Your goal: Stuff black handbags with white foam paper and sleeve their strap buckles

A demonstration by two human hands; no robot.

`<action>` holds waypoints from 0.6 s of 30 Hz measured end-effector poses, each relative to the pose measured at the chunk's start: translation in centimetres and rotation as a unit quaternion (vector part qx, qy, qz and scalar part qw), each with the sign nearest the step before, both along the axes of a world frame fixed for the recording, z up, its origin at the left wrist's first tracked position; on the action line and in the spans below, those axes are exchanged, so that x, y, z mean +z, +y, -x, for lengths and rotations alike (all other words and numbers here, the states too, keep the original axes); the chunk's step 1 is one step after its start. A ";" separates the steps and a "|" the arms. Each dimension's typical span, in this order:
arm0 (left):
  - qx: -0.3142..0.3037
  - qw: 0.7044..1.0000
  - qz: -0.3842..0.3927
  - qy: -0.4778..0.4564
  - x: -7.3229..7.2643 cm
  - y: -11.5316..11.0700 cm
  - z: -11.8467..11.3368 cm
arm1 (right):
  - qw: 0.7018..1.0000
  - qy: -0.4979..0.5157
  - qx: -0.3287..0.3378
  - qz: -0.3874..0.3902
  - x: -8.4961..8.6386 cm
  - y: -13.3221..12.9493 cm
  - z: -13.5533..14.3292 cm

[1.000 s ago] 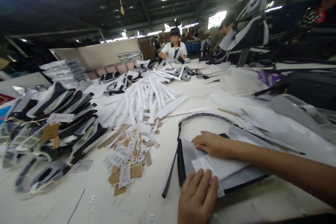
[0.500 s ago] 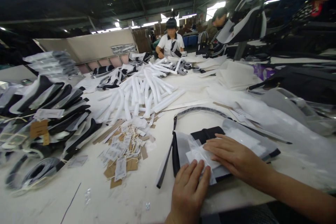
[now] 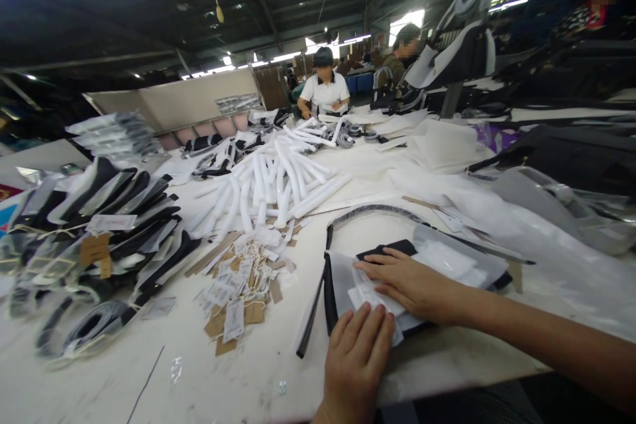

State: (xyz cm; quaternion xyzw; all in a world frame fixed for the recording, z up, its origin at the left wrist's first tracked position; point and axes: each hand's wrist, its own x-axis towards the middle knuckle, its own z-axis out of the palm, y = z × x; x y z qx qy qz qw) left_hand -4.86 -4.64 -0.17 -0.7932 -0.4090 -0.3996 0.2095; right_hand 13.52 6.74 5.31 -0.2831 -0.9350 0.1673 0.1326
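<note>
In front of me a black handbag (image 3: 332, 298) lies flat, partly covered with translucent white wrapping. Its wrapped handle (image 3: 380, 209) arches away from me, and a loose strap (image 3: 313, 311) hangs off its left side. My left hand (image 3: 358, 351) rests with fingers stretched out on the near edge of a clear plastic packet (image 3: 366, 283) lying on the bag. My right hand (image 3: 410, 281) lies flat across the packet and the bag's middle, fingers extended, just below a black flap or band (image 3: 387, 248). Part of the packet is hidden under both hands.
A pile of paper tags (image 3: 241, 285) with strings lies left of the bag. Behind it are white foam-like tubes (image 3: 278, 179). Stacked wrapped bags (image 3: 134, 212) fill the left side. White sheeting (image 3: 536, 232) spreads at right. A co-worker (image 3: 324, 89) sits across the table.
My right hand has slid left and slightly up over the packet. My left hand stays nearly in place. The camera view has shifted slightly, and the co-worker opposite has lowered a dark item.
</note>
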 end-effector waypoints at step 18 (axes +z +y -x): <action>-0.035 0.993 0.107 0.023 0.5 -0.5 0.9 | 0.974 0.060 0.129 -0.179 -6.5 -12.0 -4.3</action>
